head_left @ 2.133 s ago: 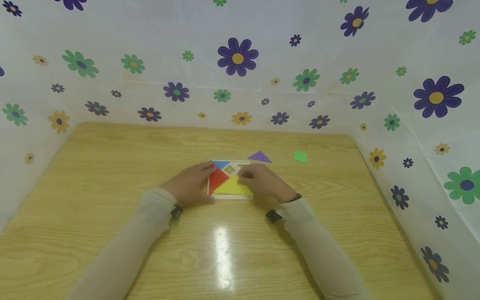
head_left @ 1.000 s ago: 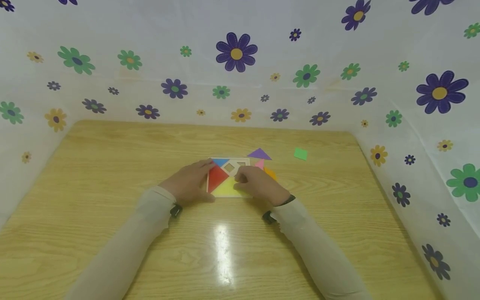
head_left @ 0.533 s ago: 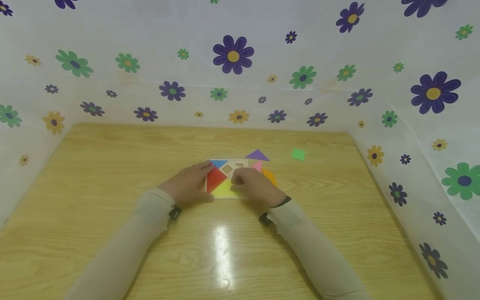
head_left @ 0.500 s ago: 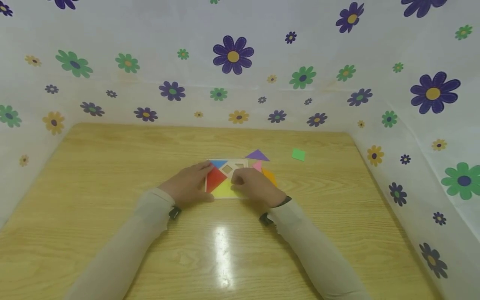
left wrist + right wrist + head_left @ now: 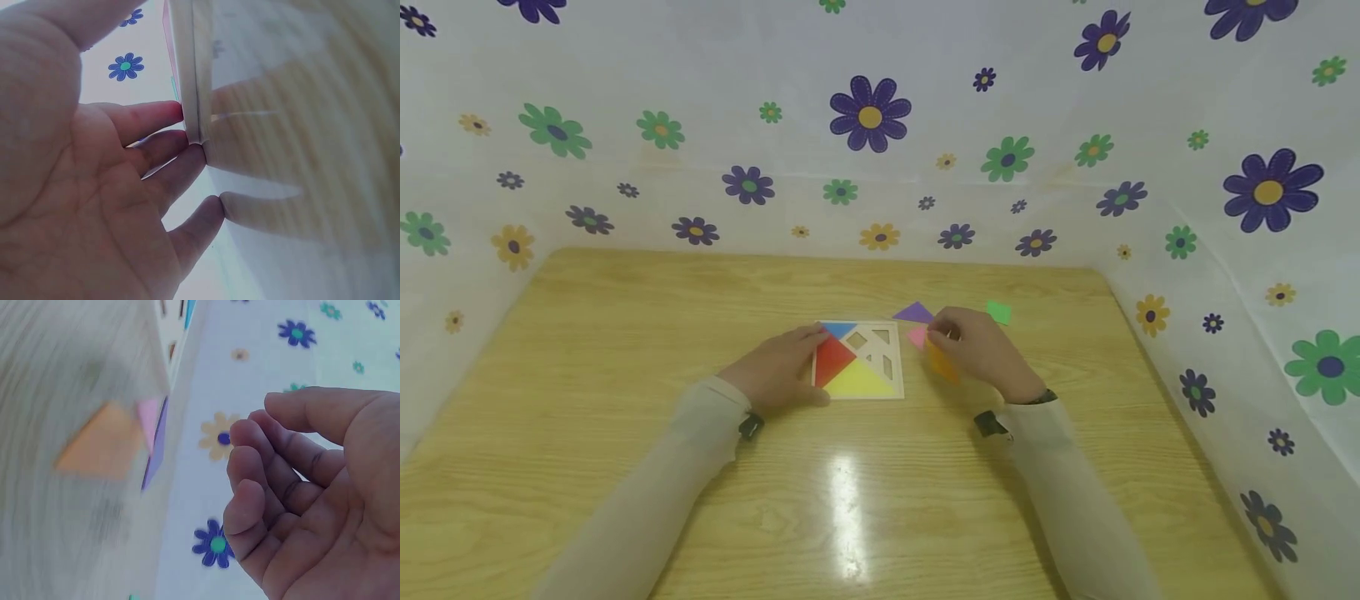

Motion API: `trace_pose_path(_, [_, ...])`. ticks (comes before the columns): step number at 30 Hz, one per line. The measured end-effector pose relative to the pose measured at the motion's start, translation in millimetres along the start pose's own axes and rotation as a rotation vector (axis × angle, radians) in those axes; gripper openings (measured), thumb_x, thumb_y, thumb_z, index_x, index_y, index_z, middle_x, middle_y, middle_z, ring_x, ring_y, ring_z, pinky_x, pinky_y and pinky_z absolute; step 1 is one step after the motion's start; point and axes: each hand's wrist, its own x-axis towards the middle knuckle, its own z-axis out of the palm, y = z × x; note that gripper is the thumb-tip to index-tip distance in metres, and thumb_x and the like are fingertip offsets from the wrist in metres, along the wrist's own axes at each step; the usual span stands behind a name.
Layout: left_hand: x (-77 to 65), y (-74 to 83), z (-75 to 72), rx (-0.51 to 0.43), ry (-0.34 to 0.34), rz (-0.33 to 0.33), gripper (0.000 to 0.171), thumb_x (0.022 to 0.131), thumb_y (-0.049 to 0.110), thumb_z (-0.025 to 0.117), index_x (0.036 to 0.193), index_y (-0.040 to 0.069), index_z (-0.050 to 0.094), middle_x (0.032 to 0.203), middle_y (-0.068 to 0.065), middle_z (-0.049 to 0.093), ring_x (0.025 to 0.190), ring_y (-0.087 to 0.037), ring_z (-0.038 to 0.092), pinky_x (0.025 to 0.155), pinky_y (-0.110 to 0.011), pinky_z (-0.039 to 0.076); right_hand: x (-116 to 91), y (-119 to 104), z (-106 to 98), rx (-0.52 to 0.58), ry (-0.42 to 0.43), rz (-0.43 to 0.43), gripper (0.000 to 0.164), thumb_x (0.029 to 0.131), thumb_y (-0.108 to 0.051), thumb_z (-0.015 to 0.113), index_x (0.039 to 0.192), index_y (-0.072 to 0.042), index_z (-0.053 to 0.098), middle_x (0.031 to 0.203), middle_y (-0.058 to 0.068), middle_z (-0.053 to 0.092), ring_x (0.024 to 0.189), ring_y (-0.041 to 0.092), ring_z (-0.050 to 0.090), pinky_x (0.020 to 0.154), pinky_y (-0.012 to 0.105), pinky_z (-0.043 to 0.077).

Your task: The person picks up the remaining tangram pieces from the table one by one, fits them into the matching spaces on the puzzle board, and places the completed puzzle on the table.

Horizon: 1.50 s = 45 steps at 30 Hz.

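A tangram board [image 5: 900, 360] with a pale frame lies flat on the table. My left hand [image 5: 778, 367] holds its left side, fingers at the far corner and thumb at the near one; the left wrist view shows fingertips against the board's edge. Red [image 5: 833, 362], blue [image 5: 838, 329] and yellow triangles [image 5: 859, 383] fill slots, while several slots at the right show bare. My right hand [image 5: 983, 348] hovers over an orange piece [image 5: 942, 365]. In the right wrist view its fingers curl loosely around nothing, and that orange piece lies apart from them.
Right of the board lies a pink piece [image 5: 917, 337], with a purple triangle [image 5: 913, 313] behind it. Farther right is a green square [image 5: 998, 312]. Flowered white sheeting [image 5: 805, 150] rises at the table's back and sides.
My right hand has moved right off the board, uncovering its slots, to above the orange piece. The yellow triangle, earlier leaving a gap at the near edge, now sits flush. My left hand has stayed.
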Motion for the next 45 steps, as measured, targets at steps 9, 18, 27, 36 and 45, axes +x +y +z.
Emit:
trace_pose_path(9, [2.2,-1.7,-0.3,0.012,0.008,0.028,0.097,0.088,0.045,0.075,0.163,0.006,0.028,0.17,-0.012,0.025,0.156,-0.035,0.024,0.126,-0.05,0.025,1,10,5,-0.047,-0.042,0.048,0.019,0.102,-0.024,0.064,0.11,-0.008,0.072,0.095,0.004,0.069,0.082,0.02,0.06,0.075,0.036,0.053])
trace_pose_path(18, [-0.7,0.2,-1.7,-0.011,0.012,0.028,0.098,0.088,0.045,0.075,0.164,0.007,0.027,0.171,-0.011,0.023,0.157,-0.035,0.023,0.127,-0.05,0.024,-2,4,0,-0.109,-0.066,0.093,0.026,0.102,-0.023,0.064,0.117,-0.002,0.069,0.105,0.011,0.07,0.094,0.026,0.064,0.085,0.044,0.056])
trace_pose_path(27, [-2.5,1.5,-3.1,0.003,0.018,0.04,0.098,0.087,0.047,0.075,0.163,0.005,0.029,0.17,-0.013,0.025,0.156,-0.035,0.025,0.126,-0.05,0.026,1,10,4,-0.168,-0.099,0.125,0.03,0.101,-0.022,0.065,0.119,0.001,0.068,0.114,0.016,0.07,0.104,0.031,0.065,0.093,0.047,0.056])
trace_pose_path(36, [0.5,-2.9,0.8,0.001,0.018,0.034,0.098,0.087,0.046,0.075,0.164,0.006,0.027,0.171,-0.012,0.023,0.156,-0.035,0.024,0.126,-0.05,0.025,1,20,11,-0.189,-0.172,0.204,0.04,0.098,-0.027,0.069,0.127,0.0,0.062,0.125,0.017,0.063,0.11,0.03,0.06,0.098,0.048,0.053])
trace_pose_path(45, [1.0,-1.5,0.9,0.0,0.014,0.021,0.1,0.088,0.048,0.076,0.164,0.008,0.026,0.171,-0.01,0.022,0.157,-0.033,0.023,0.127,-0.048,0.023,1,20,12,-0.211,-0.203,0.224,0.043,0.095,-0.033,0.072,0.122,-0.001,0.063,0.116,0.014,0.058,0.097,0.026,0.056,0.088,0.042,0.053])
